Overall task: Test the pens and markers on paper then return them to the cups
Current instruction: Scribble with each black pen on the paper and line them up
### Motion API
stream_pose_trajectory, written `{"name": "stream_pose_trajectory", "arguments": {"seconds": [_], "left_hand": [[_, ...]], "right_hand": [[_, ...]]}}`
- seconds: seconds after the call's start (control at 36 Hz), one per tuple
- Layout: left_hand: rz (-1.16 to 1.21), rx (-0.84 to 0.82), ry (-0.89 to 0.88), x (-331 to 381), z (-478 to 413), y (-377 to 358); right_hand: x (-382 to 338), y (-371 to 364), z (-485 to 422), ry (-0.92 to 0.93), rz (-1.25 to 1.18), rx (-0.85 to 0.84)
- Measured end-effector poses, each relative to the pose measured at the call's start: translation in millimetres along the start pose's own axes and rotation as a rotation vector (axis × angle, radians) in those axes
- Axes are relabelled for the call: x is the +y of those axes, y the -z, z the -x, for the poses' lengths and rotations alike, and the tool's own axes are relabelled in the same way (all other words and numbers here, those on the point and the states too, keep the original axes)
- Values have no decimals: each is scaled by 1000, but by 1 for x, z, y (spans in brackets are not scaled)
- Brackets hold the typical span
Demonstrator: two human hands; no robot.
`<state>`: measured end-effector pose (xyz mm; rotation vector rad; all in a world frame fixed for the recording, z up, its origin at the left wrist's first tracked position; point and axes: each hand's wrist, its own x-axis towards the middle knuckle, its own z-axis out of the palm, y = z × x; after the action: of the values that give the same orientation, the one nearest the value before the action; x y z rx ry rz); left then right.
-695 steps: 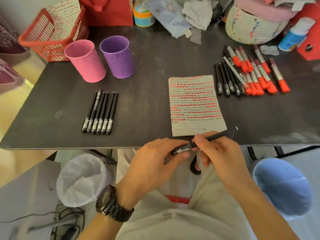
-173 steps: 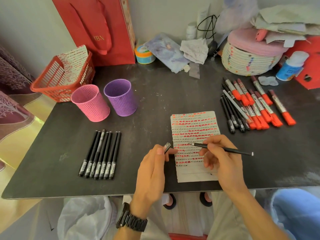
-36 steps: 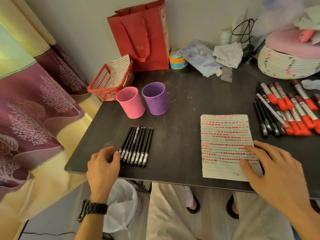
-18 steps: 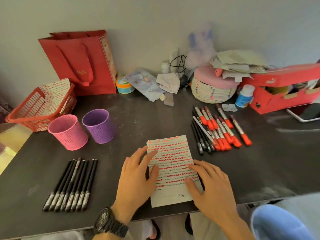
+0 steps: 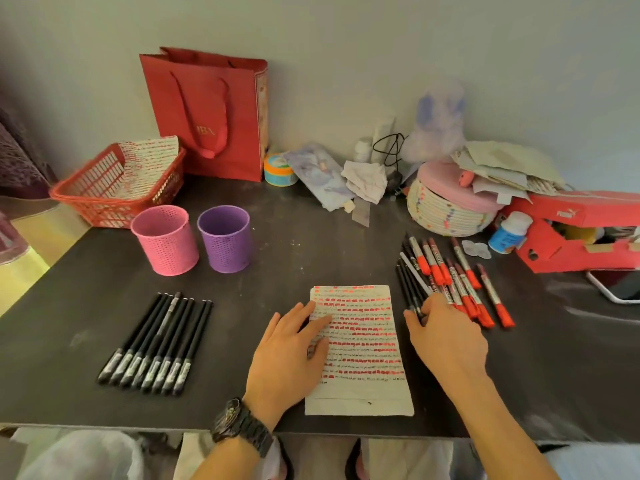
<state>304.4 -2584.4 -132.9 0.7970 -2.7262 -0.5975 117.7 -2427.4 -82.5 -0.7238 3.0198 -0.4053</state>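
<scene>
- Both the pink cup (image 5: 166, 241) and purple cup (image 5: 225, 239) are standing beyond the paper (image 5: 364, 344), leftward
- left grip (image 5: 290, 355) is lying flat, released, on the paper's left edge
- right grip (image 5: 446, 338) is touching black pens (image 5: 407, 286) right of the paper; whether grasping, cannot tell

home desk against a wall, red gift bag (image 5: 211, 112), shoebox (image 5: 571, 233), curtain (image 5: 17, 157)

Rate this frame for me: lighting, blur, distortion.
Head view: dim, warm, even light with no hard glare on the table. The wide-angle lens stretches the corners and makes the red bag lean. Labels on the black pens at left are smeared and unreadable. The right hand is soft-edged. Marks on the paper show only as blobs.
</scene>
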Motion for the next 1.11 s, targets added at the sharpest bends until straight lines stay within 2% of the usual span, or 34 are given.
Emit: {"name": "stream_pose_trajectory", "arguments": {"seconds": [0.11, 0.22, 0.36, 0.47, 0.53, 0.67, 0.78, 0.89, 1.0, 1.06, 1.11], "left_hand": [[14, 2, 6, 0, 1, 0], [27, 11, 8, -1, 2, -1], [127, 49, 6, -1, 3, 2], [335, 117, 58, 3, 7, 13], [386, 139, 64, 9, 13, 20], [512, 139, -17, 41, 42, 37], [620, 79, -50, 60, 56, 46], [671, 79, -10, 58, 65, 46], [607, -20, 23, 65, 75, 35], [515, -15, 69, 78, 78, 25], [464, 86, 152, 90, 75, 18]], "right_hand": [[-6, 1, -2, 8, 91, -10], [0, 1, -3, -13, 5, -45], [14, 3, 15, -55, -304, -72], [19, 8, 48, -73, -713, -59], [13, 12, 69, -48, -876, -56], [-8, 16, 117, 78, -1065, -139], [-27, 11, 138, 107, -1063, -222], [-26, 1, 140, 17, -1046, -216], [-29, -13, 143, -29, -1125, -233], [-39, -19, 146, -70, -1127, -168], [-53, -23, 146, -165, -1192, -66]]}}
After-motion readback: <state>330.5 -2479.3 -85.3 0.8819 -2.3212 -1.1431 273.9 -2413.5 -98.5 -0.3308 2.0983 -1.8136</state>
